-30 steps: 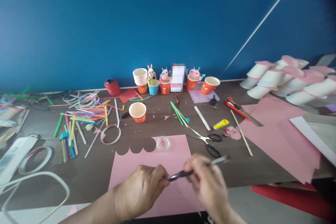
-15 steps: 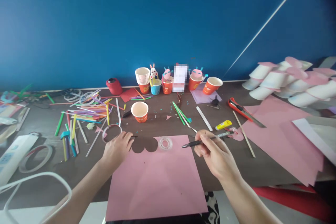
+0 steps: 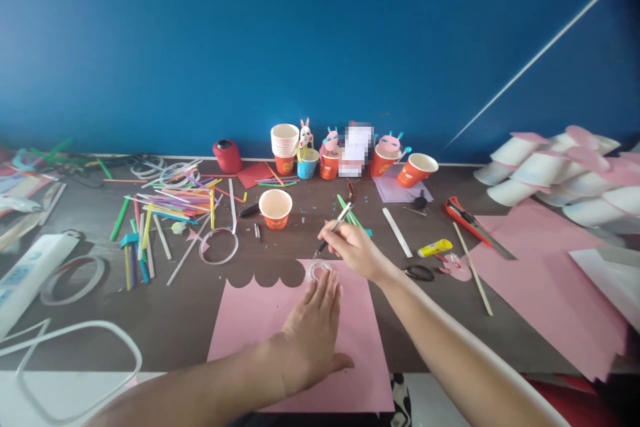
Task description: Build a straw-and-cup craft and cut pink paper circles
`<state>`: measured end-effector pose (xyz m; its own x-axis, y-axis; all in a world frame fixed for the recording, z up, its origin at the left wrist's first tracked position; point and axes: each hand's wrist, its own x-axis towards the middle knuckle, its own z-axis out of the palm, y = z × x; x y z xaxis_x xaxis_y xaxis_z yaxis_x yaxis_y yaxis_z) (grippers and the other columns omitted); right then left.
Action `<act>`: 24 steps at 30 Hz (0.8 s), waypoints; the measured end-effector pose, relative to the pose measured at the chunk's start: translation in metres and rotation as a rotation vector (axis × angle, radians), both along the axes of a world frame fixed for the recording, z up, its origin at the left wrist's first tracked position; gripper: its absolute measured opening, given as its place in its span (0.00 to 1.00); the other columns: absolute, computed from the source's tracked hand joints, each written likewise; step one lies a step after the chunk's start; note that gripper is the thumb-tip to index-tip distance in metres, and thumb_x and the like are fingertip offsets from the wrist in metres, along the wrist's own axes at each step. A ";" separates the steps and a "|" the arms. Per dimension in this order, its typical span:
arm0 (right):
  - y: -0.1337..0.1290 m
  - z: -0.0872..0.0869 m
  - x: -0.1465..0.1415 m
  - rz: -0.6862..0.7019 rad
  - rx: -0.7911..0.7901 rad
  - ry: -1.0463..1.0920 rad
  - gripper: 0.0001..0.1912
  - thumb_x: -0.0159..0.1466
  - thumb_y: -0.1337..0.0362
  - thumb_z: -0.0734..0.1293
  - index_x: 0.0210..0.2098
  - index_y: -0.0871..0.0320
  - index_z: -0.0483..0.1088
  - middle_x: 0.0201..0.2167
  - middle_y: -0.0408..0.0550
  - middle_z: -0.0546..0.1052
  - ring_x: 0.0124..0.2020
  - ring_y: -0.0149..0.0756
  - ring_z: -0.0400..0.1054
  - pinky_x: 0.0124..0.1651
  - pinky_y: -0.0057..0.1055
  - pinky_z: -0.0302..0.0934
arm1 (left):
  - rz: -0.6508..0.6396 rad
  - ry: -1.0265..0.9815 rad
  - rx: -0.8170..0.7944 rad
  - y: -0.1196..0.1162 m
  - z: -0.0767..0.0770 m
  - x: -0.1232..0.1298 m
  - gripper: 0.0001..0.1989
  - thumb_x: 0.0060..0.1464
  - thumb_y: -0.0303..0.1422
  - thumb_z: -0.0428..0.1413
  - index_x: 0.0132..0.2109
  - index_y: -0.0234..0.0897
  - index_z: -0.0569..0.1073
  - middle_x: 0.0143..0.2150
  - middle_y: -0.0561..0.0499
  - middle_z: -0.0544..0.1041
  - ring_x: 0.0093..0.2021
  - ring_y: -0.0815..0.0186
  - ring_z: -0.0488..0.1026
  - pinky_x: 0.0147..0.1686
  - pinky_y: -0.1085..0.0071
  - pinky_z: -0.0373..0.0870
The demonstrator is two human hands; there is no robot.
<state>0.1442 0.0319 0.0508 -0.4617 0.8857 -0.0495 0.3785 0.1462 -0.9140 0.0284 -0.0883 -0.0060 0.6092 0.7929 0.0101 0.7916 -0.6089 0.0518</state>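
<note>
Pink paper [image 3: 245,327] with round scallops cut into its far left edge lies at the table's front. Near its far edge sits a clear ring [image 3: 318,269], like a tape roll. My left hand [image 3: 316,327] lies over the paper with its fingers stretched out, their tips on the ring. Just beyond the ring, my right hand [image 3: 350,247] holds a black and silver pen [image 3: 332,232], its tip pointing down near the paper's far edge. A black scissor handle [image 3: 420,273] shows to the right of my right wrist.
Paper cups [image 3: 275,209] stand further back, some with small figures. Coloured straws [image 3: 175,203] are scattered at left, near a white power strip [image 3: 33,273]. At right are a red cutter [image 3: 467,221], a glue tube [image 3: 435,248], more pink paper [image 3: 545,280] and stacked white cups [image 3: 520,153].
My left hand has moved right, from the paper's far left corner onto the ring, with fingers stretched. My right hand has moved left with the pen, which is now more upright by the ring.
</note>
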 end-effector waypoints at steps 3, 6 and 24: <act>0.008 -0.006 -0.016 0.110 0.065 -0.119 0.13 0.62 0.59 0.55 0.30 0.59 0.66 0.21 0.40 0.65 0.24 0.27 0.60 0.29 0.24 0.53 | 0.021 0.047 0.011 0.003 -0.009 0.001 0.49 0.41 0.60 0.43 0.59 0.21 0.54 0.62 0.33 0.51 0.62 0.44 0.36 0.57 0.50 0.40; 0.012 -0.013 -0.027 0.192 0.093 -0.207 0.12 0.62 0.61 0.56 0.29 0.59 0.65 0.25 0.42 0.70 0.28 0.29 0.63 0.32 0.24 0.54 | 0.018 0.051 0.014 0.003 -0.009 -0.001 0.49 0.40 0.60 0.43 0.58 0.22 0.56 0.61 0.34 0.51 0.62 0.44 0.38 0.57 0.51 0.41; 0.018 -0.025 -0.039 0.316 0.089 -0.322 0.10 0.61 0.62 0.57 0.27 0.59 0.65 0.23 0.43 0.72 0.26 0.30 0.64 0.30 0.24 0.53 | -0.032 -0.017 -0.145 0.010 0.001 -0.006 0.51 0.42 0.59 0.43 0.59 0.18 0.50 0.62 0.30 0.48 0.62 0.43 0.39 0.56 0.54 0.42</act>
